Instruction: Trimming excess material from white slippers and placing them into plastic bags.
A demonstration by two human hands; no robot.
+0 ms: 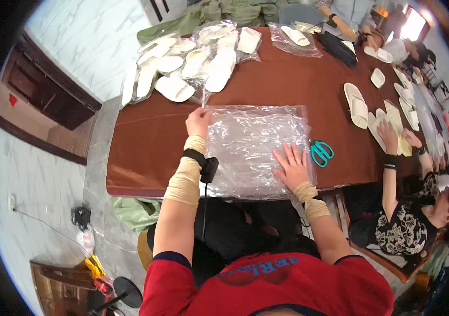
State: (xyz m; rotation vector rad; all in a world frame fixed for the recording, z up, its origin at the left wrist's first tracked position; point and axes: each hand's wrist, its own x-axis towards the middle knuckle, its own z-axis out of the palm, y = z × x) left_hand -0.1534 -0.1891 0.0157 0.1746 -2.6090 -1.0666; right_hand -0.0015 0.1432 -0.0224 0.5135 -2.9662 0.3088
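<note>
Blue lettering [278, 262]: printed on red shirt [319, 282].
Clear plastic sheeting [251, 150]: laid at brown table surface's [151, 142] near edge.
Left hand [198, 122]: fingers narrowed at sheeting's far-left corner; grip cannot be told.
Right hand [292, 169]: pressed onto sheeting, fingers wide.

The wide fisheye view looks down and forward from the head, near the left hand [197, 124], right hand [293, 169] and counter [266, 76].

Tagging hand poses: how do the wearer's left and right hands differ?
The left hand has curled fingers at the clear plastic's upper left corner; the right hand lies flat, fingers spread, toward its lower right. The left has a black wrist device; none shows on the right. Both have tan wrist wraps.
</note>
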